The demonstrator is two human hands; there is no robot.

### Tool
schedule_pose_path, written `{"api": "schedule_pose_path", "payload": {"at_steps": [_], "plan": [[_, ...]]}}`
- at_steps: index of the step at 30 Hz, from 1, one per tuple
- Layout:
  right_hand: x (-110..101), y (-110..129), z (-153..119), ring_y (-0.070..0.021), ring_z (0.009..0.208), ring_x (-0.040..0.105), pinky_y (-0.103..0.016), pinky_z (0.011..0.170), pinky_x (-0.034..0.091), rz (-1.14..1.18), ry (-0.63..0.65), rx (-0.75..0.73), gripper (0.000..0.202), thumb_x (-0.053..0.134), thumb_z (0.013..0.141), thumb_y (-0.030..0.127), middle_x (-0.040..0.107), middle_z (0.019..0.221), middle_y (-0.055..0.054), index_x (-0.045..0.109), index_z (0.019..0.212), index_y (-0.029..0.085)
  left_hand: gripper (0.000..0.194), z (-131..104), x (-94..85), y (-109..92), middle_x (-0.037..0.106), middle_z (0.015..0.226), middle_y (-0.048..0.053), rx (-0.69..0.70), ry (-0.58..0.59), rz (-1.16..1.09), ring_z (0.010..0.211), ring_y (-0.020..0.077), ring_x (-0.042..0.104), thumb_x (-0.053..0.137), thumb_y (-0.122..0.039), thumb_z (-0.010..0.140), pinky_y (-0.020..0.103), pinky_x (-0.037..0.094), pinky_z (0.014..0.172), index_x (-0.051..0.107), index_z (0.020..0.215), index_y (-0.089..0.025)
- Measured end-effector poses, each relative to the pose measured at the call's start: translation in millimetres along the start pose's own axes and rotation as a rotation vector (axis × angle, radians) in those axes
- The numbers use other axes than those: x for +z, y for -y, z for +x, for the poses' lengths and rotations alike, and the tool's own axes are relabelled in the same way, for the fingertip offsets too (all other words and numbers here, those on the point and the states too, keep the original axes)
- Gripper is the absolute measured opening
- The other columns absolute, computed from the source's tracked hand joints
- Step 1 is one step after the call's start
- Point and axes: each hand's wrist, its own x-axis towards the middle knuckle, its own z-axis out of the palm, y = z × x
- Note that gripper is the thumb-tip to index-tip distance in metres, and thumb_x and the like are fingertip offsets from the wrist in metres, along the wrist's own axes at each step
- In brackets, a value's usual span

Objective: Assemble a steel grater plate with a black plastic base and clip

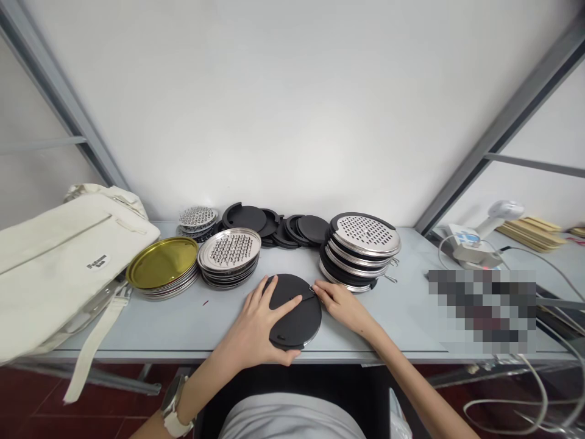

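A round black plastic disc (292, 292) with a thin silvery edge lies on the grey table in front of me. My left hand (258, 326) spans it from the left, thumb at its lower rim and fingers spread over its top, holding it. The fingertips of my right hand (345, 308) pinch a small metal wire hook (311, 288) at the disc's right edge; much of the hook is hidden. Just behind my right hand stands a stack of assembled graters (365, 235), silver plates in black rings, with wire hooks sticking out on the right.
Behind the disc stand stacked silver grater plates (231, 250), gold lids (162, 262), small perforated discs (196, 216) and black plastic rings (247, 219). A cream backpack (59, 262) leans at the left. To the right are a white scanner (503, 210), cables and a blurred patch.
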Motion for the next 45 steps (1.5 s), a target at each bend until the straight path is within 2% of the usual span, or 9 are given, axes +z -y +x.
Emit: {"api": "schedule_pose_path", "payload": {"at_steps": [9, 19, 27, 31, 34, 36, 38, 40, 45], "plan": [[2, -1, -10, -0.0129, 0.057, 0.041, -0.025, 0.057, 0.029, 0.090, -0.029, -0.015, 0.035, 0.029, 0.097, 0.037, 0.038, 0.059, 0.005, 0.033, 0.067, 0.021, 0.099, -1, 3.0, -1, 0.001, 0.155, 0.005, 0.013, -0.015, -0.005, 0.137, 0.0432, 0.011, 0.077, -0.045, 0.058, 0.058, 0.028, 0.104, 0.026, 0.144, -0.038], [4, -3, -13, -0.0110, 0.054, 0.032, -0.024, 0.052, 0.025, 0.128, -0.062, -0.035, 0.028, 0.036, 0.093, 0.030, 0.030, 0.056, 0.007, 0.031, 0.066, 0.021, 0.099, -1, 1.3, -1, 0.004, 0.155, 0.005, 0.025, -0.026, 0.024, 0.136, 0.0433, 0.014, 0.077, -0.045, 0.058, 0.057, 0.030, 0.103, 0.028, 0.143, -0.037], [5, -4, -13, -0.0114, 0.054, 0.035, -0.024, 0.053, 0.027, 0.128, -0.061, -0.045, 0.031, 0.033, 0.096, 0.035, 0.033, 0.056, 0.006, 0.033, 0.067, 0.021, 0.100, -1, 1.6, -1, 0.005, 0.155, 0.007, 0.024, -0.019, 0.036, 0.137, 0.0431, 0.014, 0.077, -0.044, 0.058, 0.057, 0.030, 0.102, 0.027, 0.144, -0.036], [6, -3, -12, -0.0115, 0.054, 0.036, -0.024, 0.053, 0.028, 0.115, -0.067, -0.042, 0.031, 0.033, 0.096, 0.035, 0.034, 0.056, 0.006, 0.034, 0.067, 0.021, 0.087, -2, -0.8, 0, 0.013, 0.154, 0.009, 0.054, -0.036, 0.044, 0.137, 0.0417, 0.016, 0.067, -0.054, 0.069, 0.058, 0.024, 0.105, 0.028, 0.144, -0.032], [7, -4, -12, -0.0118, 0.054, 0.036, -0.024, 0.053, 0.028, 0.100, -0.078, -0.046, 0.031, 0.033, 0.096, 0.035, 0.035, 0.057, 0.006, 0.034, 0.068, 0.021, 0.067, -3, -8.7, 1, 0.034, 0.146, 0.012, 0.101, -0.154, 0.004, 0.133, 0.0349, 0.029, 0.050, -0.052, 0.084, 0.054, 0.022, 0.108, 0.033, 0.142, -0.022], [7, -4, -12, -0.0119, 0.055, 0.036, -0.024, 0.054, 0.028, 0.098, -0.079, -0.048, 0.031, 0.032, 0.096, 0.034, 0.035, 0.058, 0.006, 0.033, 0.068, 0.022, 0.047, -3, -18.8, 5, 0.053, 0.129, 0.012, 0.092, -0.327, -0.028, 0.123, 0.0284, 0.044, 0.043, -0.039, 0.090, 0.046, 0.029, 0.105, 0.045, 0.132, -0.017], [7, -5, -12, -0.0120, 0.054, 0.036, -0.025, 0.054, 0.028, 0.100, -0.080, -0.050, 0.030, 0.032, 0.096, 0.034, 0.035, 0.058, 0.006, 0.033, 0.068, 0.022, 0.027, -1, -32.5, 12, 0.063, 0.109, 0.008, -0.020, -0.543, 0.005, 0.106, 0.0227, 0.055, 0.044, -0.026, 0.091, 0.039, 0.037, 0.096, 0.056, 0.114, -0.019], [7, -5, -12, -0.0120, 0.054, 0.036, -0.025, 0.054, 0.028, 0.101, -0.081, -0.053, 0.030, 0.032, 0.096, 0.033, 0.035, 0.058, 0.006, 0.033, 0.068, 0.022, 0.018, 0, -47.7, 24, 0.065, 0.098, 0.006, -0.123, -0.691, 0.083, 0.096, 0.0212, 0.057, 0.048, -0.025, 0.091, 0.036, 0.039, 0.089, 0.058, 0.105, -0.019], [7, -6, -12, -0.0120, 0.054, 0.035, -0.025, 0.054, 0.027, 0.104, -0.085, -0.057, 0.030, 0.032, 0.096, 0.033, 0.034, 0.058, 0.006, 0.033, 0.068, 0.022, 0.017, -1, -72.8, 53, 0.062, 0.100, 0.005, -0.179, -0.504, 0.252, 0.094, 0.0222, 0.054, 0.047, -0.029, 0.094, 0.034, 0.032, 0.079, 0.061, 0.102, -0.022]]}}
